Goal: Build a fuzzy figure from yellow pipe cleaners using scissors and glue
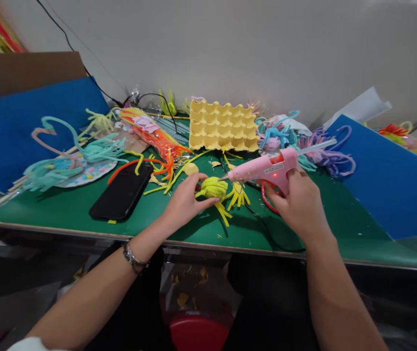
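Note:
Near the front of the green table, my left hand (186,200) pinches a yellow-green ball of wound pipe cleaner (214,187) between thumb and fingers. My right hand (301,202) grips a pink hot glue gun (257,168) by its handle, with a clear glue stick (318,146) sticking out of the back. The gun's nozzle tip is at the upper right of the ball, and a small red light glows on its body. Yellow pipe cleaner pieces (238,195) lie just right of the ball. Red-handled scissors (268,199) lie partly hidden under the gun.
A yellow egg carton (225,126) stands at the back. Left are a black phone (123,192), bagged orange pipe cleaners (153,131) and teal pipe-cleaner swans (66,161). Purple and blue pipe cleaners (325,151) lie right. Blue boards (387,180) lean at both sides. A black cord (270,234) crosses the front.

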Tool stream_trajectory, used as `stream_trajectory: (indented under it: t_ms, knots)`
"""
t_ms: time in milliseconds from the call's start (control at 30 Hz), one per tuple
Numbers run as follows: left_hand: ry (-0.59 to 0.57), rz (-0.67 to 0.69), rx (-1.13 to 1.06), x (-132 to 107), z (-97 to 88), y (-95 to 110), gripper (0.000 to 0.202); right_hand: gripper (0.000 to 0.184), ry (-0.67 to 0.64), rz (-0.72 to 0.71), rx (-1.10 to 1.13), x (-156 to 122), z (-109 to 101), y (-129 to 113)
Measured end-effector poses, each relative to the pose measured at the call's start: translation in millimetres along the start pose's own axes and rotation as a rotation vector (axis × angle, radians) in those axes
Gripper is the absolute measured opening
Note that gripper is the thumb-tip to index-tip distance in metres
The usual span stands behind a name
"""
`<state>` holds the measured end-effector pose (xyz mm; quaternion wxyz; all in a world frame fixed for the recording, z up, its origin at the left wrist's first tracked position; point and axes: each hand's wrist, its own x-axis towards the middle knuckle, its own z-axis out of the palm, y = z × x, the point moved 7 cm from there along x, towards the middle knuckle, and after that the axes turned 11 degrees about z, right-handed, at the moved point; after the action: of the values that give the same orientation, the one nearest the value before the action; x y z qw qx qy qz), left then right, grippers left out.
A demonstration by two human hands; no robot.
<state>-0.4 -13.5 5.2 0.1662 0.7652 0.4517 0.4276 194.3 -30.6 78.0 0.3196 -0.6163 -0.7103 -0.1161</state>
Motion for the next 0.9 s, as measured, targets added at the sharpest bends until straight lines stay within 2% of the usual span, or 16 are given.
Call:
stream_trajectory:
  t_ms: [100,167,467,900]
  knots:
    - [-0.001,-0.008,0.025,0.5,-1.1,1.0,0.038,0.033,0.024,-0.009,-0.003,1.2,-2.1,-1.8]
    - [-0.002,-0.010,0.031,0.7,-1.3,1.8,0.038,0.038,0.023,0.000,-0.010,2.0,-1.9,-1.5]
    - [-0.005,-0.022,0.037,-0.2,-1.5,1.0,0.040,0.019,-0.017,0.025,-0.021,1.2,1.1,1.4]
    - [-0.001,-0.024,0.017,-0.8,-0.1,-1.3,0.040,0.020,-0.070,0.020,-0.029,0.9,2.4,-0.9]
